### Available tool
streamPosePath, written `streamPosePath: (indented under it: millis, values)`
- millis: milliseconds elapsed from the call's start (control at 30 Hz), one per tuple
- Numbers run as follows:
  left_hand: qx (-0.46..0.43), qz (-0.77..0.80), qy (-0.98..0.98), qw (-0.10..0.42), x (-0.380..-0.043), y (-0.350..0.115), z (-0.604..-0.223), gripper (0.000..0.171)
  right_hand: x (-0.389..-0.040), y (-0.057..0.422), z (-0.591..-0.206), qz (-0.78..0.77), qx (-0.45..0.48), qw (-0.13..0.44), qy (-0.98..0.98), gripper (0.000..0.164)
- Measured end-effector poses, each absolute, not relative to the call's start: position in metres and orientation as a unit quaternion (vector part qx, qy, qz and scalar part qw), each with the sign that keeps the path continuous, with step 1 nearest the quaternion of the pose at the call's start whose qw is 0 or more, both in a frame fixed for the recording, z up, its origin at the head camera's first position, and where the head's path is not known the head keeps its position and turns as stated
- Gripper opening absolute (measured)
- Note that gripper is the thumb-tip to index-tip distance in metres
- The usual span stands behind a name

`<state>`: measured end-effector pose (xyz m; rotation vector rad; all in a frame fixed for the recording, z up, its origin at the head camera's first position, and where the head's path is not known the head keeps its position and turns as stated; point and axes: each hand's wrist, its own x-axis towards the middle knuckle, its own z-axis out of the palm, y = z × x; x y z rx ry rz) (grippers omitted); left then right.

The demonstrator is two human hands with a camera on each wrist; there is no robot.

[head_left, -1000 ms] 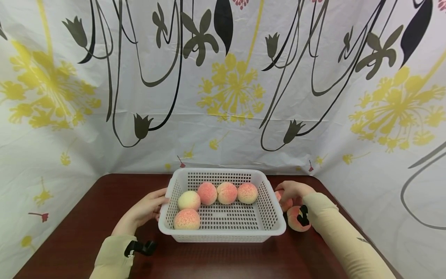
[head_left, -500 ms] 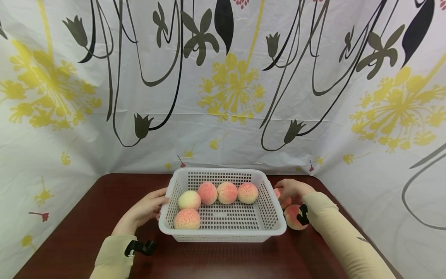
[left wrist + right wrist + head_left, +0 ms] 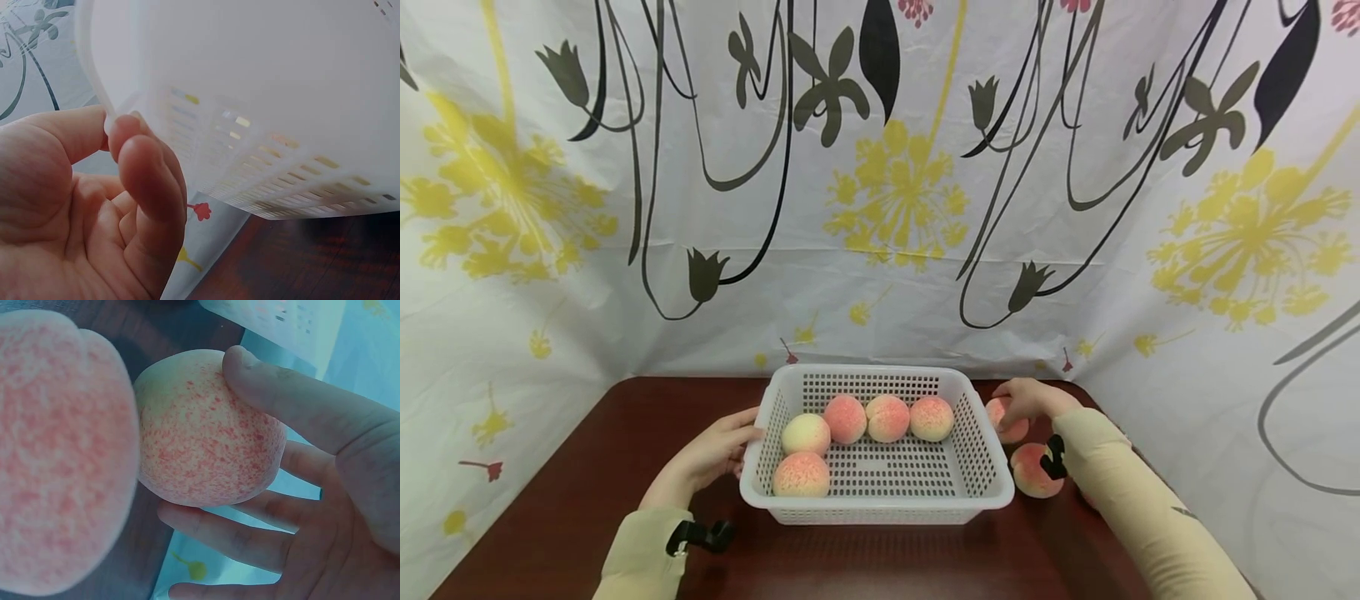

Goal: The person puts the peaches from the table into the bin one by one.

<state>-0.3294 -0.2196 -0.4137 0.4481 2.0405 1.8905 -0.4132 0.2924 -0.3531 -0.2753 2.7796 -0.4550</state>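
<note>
You have five peaches in the white basket (image 3: 985, 454) and two outside it on the bench (image 3: 550, 517), by its right wall. Your right hand (image 3: 1026, 402) curls its grip around the far peach (image 3: 1006, 421), pink-speckled over pale yellow; the near peach (image 3: 1030, 471) sits just beside it, near the bench's right edge. Your left hand (image 3: 711, 454) seems relaxed, fingers touching the basket's left wall.

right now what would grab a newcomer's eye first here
The white basket in the middle of the dark table stands out, with five peaches inside. The right hand grips a peach just outside its right wall, another peach beside it, while the left hand touches the basket's left wall.
</note>
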Motion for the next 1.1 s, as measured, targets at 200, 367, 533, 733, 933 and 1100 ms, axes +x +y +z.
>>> streamPosePath:
  millis: [200, 367, 533, 733, 933, 1100]
  values:
    - [0.153, 0.660, 0.718, 0.160, -0.329, -0.221, -0.416, 0.063, -0.411, 0.293, -0.342, -0.142, -0.102, 0.149, 0.973, 0.067]
    - [0.157, 0.660, 0.717, 0.160, -0.329, -0.221, -0.416, 0.063, -0.410, 0.297, -0.333, -0.155, -0.111, 0.147, 0.971, 0.069]
    - [0.157, 0.662, 0.714, 0.163, -0.330, -0.220, -0.416, 0.061, -0.408, 0.300, -0.320, -0.164, -0.125, 0.138, 0.969, 0.066]
    - [0.162, 0.661, 0.715, 0.164, -0.331, -0.221, -0.416, 0.062, -0.401, 0.297, -0.302, -0.186, -0.137, 0.142, 0.963, 0.066]
    - [0.163, 0.659, 0.716, 0.162, -0.330, -0.221, -0.417, 0.062, -0.398, 0.295, -0.289, -0.186, -0.131, 0.133, 0.965, 0.068]
    - [0.168, 0.658, 0.716, 0.163, -0.330, -0.221, -0.417, 0.061, -0.397, 0.291, -0.280, -0.186, -0.127, 0.134, 0.965, 0.067]
